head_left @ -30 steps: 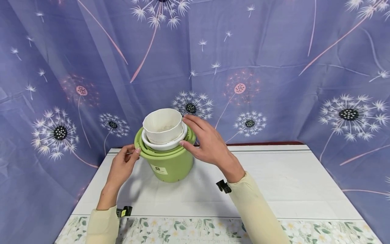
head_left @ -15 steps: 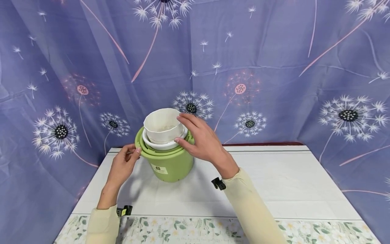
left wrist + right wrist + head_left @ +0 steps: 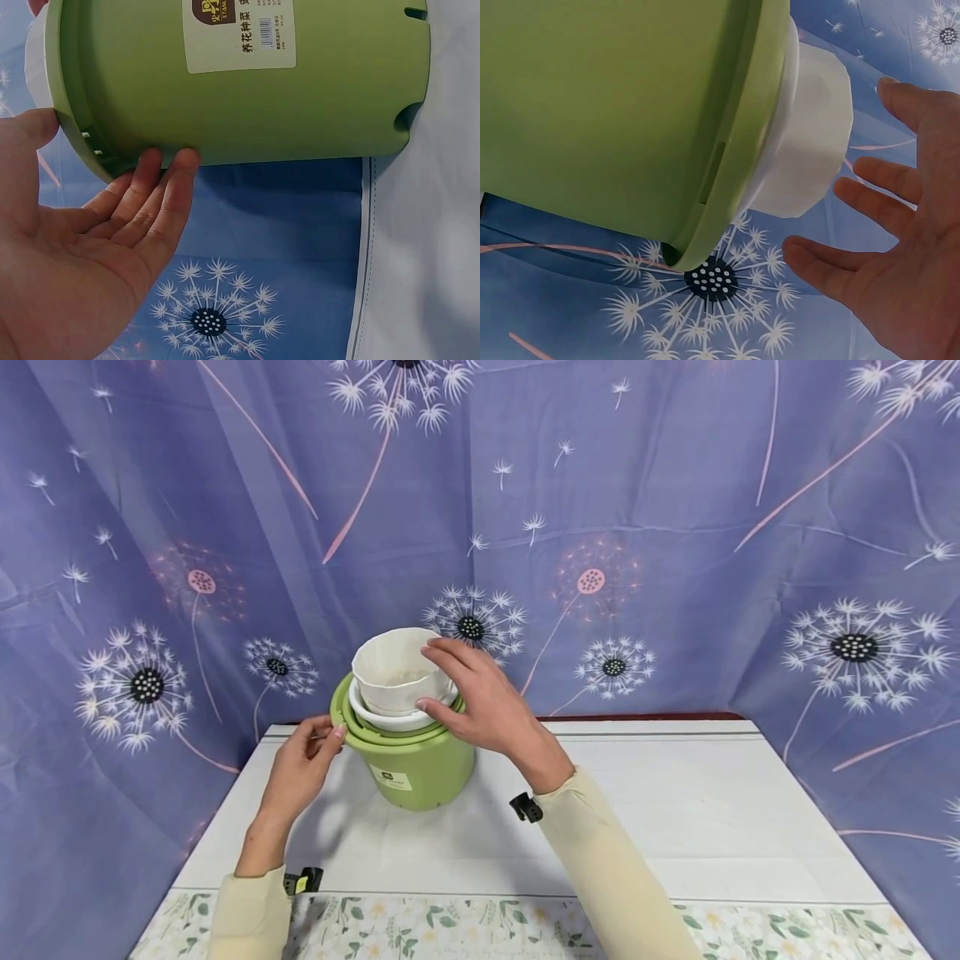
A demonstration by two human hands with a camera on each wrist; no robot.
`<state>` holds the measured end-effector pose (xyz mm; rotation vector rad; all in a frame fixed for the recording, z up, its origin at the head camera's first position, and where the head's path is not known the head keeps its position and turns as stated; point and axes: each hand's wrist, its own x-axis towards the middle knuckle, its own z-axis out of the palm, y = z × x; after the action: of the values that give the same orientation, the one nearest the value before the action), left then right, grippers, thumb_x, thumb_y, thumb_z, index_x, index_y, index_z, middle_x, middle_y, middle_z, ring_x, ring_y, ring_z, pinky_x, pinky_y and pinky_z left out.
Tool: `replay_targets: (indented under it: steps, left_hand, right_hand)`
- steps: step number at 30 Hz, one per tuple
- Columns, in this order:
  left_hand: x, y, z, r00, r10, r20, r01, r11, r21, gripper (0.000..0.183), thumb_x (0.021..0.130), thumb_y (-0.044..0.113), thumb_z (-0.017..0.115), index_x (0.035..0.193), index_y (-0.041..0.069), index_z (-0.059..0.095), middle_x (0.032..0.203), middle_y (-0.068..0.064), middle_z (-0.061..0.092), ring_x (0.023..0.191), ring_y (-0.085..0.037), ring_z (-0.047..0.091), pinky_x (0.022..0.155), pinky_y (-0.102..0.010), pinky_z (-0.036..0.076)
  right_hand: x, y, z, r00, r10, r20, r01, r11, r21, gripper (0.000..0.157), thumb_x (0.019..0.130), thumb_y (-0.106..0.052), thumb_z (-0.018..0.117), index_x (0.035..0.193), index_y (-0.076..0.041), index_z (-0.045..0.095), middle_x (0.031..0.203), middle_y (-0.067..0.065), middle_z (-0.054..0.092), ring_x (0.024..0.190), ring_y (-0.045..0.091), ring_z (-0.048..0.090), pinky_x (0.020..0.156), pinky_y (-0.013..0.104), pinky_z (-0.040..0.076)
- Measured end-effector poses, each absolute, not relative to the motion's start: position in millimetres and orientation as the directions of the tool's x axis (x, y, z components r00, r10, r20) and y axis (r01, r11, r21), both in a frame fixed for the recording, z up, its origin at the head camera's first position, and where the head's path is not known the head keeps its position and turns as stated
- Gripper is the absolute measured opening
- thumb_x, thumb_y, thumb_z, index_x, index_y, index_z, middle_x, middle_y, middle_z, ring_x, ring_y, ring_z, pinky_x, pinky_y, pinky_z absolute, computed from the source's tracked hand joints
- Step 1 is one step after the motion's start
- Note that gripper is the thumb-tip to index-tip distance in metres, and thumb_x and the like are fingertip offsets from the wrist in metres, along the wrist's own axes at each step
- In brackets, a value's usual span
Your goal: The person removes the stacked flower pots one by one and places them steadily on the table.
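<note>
A green plastic flower pot [image 3: 438,768] with a pale label stands upright on the table, left of centre. Nested in it is a white round-rimmed pot [image 3: 397,722], and inside that a smaller white faceted pot [image 3: 397,695] sticks up. My left hand [image 3: 296,781] holds the green pot's rim at the left; in the left wrist view its thumb lies on the rim and the fingers reach under it. My right hand [image 3: 483,706] hovers by the right side of the faceted pot. In the right wrist view its spread fingers [image 3: 877,206] stand apart from that pot [image 3: 817,127].
A white cloth [image 3: 645,810] covers the table, with a floral band [image 3: 450,927] along the near edge. Behind and at both sides hangs a purple-blue curtain [image 3: 675,527] printed with dandelions.
My right hand has shifted left, from the right side of the pots to closer over the faceted pot's edge. The left hand and the pots stay in place.
</note>
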<state>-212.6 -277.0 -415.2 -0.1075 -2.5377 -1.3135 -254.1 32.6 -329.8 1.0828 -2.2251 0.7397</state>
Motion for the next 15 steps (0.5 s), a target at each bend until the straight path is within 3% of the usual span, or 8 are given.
replay_targets:
  steps: [5,11,15]
  left_hand:
    - [-213.7,-277.1,-414.8,-0.957,-0.063,0.284,0.190,0.606,0.773,0.060,0.111,0.051,0.053,0.147,0.003,0.056,0.130,-0.018,0.067,0.112,-0.027,0.070,0.084,-0.013,0.051]
    - [-210.0,-279.8,-416.7,-0.955,-0.068,0.289,0.185,0.626,0.757,0.058,0.111,0.048,0.054,0.146,0.003,0.056,0.125,-0.016,0.068,0.102,-0.004,0.066,0.081,-0.011,0.050]
    - [-210.8,-278.0,-417.9,-0.953,-0.061,0.295,0.196,0.620,0.760,0.058,0.111,0.048,0.054,0.146,0.003,0.056,0.123,-0.016,0.068,0.102,-0.004,0.066,0.082,-0.011,0.050]
  right_hand:
    - [-257.9,28.1,-330.0,-0.528,-0.518,0.673,-0.815,0.532,-0.229,0.063,0.100,-0.037,0.076,0.150,-0.006,0.057,0.155,0.011,0.054,0.141,0.031,0.052,0.123,0.045,0.037]
    - [-257.9,21.7,-333.3,-0.532,-0.538,0.654,-0.814,0.538,-0.219,0.061,0.100,-0.039,0.076,0.148,-0.006,0.059,0.153,0.010,0.055,0.141,0.031,0.052,0.123,0.043,0.037]
    - [-259.5,20.5,-335.4,-0.522,-0.530,0.669,-0.817,0.535,-0.214,0.053,0.098,-0.037,0.078,0.139,-0.006,0.064,0.146,0.010,0.059,0.135,0.030,0.056,0.121,0.042,0.039]
